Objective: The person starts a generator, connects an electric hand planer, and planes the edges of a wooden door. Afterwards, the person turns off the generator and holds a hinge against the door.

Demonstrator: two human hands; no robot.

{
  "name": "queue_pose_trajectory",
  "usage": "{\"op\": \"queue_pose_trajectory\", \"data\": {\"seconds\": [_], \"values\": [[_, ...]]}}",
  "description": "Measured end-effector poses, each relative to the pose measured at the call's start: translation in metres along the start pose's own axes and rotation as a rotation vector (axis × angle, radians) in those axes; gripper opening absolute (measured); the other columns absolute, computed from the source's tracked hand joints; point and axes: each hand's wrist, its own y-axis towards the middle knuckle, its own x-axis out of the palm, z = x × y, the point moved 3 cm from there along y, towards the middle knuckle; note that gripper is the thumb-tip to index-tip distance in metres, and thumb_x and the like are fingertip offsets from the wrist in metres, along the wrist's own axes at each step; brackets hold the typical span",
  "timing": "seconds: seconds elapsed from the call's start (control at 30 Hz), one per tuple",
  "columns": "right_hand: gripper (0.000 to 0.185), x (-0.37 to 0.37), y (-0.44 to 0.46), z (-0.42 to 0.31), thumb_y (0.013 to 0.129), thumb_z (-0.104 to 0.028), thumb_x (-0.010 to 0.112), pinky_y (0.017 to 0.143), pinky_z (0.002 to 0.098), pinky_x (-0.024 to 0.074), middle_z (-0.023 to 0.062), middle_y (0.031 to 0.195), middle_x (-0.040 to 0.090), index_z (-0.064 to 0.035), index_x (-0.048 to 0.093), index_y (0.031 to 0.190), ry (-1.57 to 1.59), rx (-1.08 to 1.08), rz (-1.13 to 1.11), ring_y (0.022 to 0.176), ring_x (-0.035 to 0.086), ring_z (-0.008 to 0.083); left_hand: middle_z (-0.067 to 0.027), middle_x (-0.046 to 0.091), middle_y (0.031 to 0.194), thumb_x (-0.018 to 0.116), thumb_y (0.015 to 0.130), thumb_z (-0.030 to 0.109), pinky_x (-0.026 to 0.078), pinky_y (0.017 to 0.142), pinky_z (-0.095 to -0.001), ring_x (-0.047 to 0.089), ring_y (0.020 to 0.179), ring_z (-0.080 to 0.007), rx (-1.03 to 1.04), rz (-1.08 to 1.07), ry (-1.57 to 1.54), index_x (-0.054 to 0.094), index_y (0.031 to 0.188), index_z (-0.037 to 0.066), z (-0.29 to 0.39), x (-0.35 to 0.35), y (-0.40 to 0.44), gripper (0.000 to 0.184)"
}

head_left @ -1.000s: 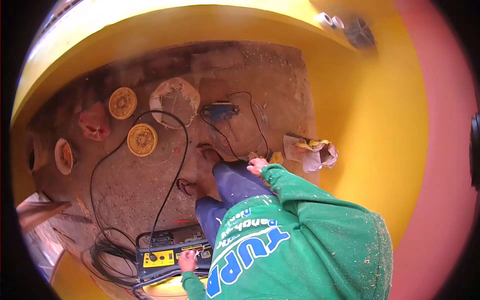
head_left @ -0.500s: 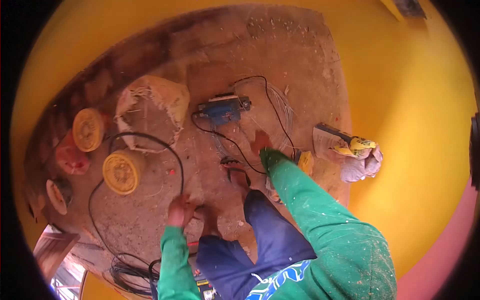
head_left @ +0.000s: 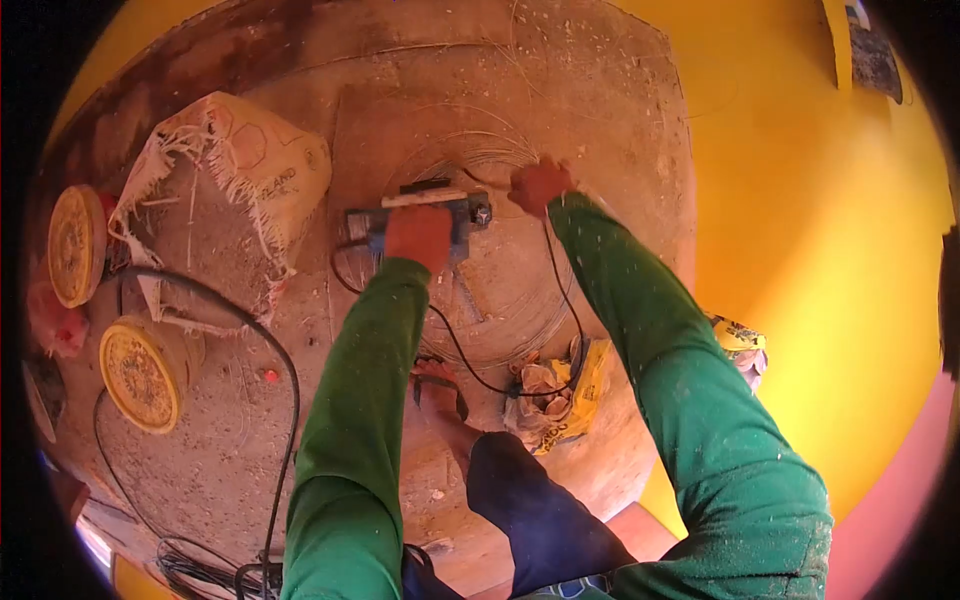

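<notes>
My left hand (head_left: 418,236) is closed over the top of a blue power tool (head_left: 366,226) lying on the dusty floor. A pale strip runs along the tool's upper side, and a metal fitting (head_left: 481,214) shows at its right end. To the right, my right hand (head_left: 541,186) is closed on the tool's black cord (head_left: 562,275), which loops down and back toward the tool. Beneath the tool lies a wide coil of thin wire (head_left: 490,148). The fingertips of my left hand are partly hidden.
At left stand two round yellow-topped containers (head_left: 140,375) near a torn sack (head_left: 285,175). A thick black cable (head_left: 287,365) curves past them. A crumpled yellow bag (head_left: 580,400) lies below the coil. The yellow wall (head_left: 800,220) rises at right.
My left hand has left the thick black cable and moved up onto the blue tool. My right hand has moved up along the wire coil and holds the cord. The view has shifted forward.
</notes>
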Motion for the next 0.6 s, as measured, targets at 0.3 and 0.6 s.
{"op": "queue_pose_trajectory", "data": {"seconds": [0.3, 0.6], "values": [[0.023, 0.013, -0.235, -0.049, 0.088, -0.027, 0.052, 0.059, 0.0538, 0.0443, 0.0236, 0.070, 0.059, -0.0064, 0.051, 0.099, 0.249, -0.138, 0.249, 0.068, 0.058, 0.0430, -0.0218, 0.065, 0.090, 0.065, 0.065, 0.019, 0.050, 0.076, -0.0468, 0.063, 0.088, -0.0372, -0.219, -0.119, -0.530, 0.062, 0.095, 0.005, 0.069, -0.142, -0.230, 0.034], [0.015, -0.156, -0.486, -0.250, 0.087, -0.015, 0.053, 0.048, 0.0434, 0.0446, 0.0192, 0.061, 0.057, -0.0008, 0.050, 0.088, 0.366, -0.686, 0.096, 0.053, 0.055, 0.0371, -0.0222, 0.063, 0.096, 0.067, 0.065, 0.035, 0.048, 0.080, -0.0489, 0.060, 0.092, -0.0397, -0.834, 0.175, -0.858, 0.056, 0.101, 0.004, 0.052, -0.287, -0.590, 0.049]]}}
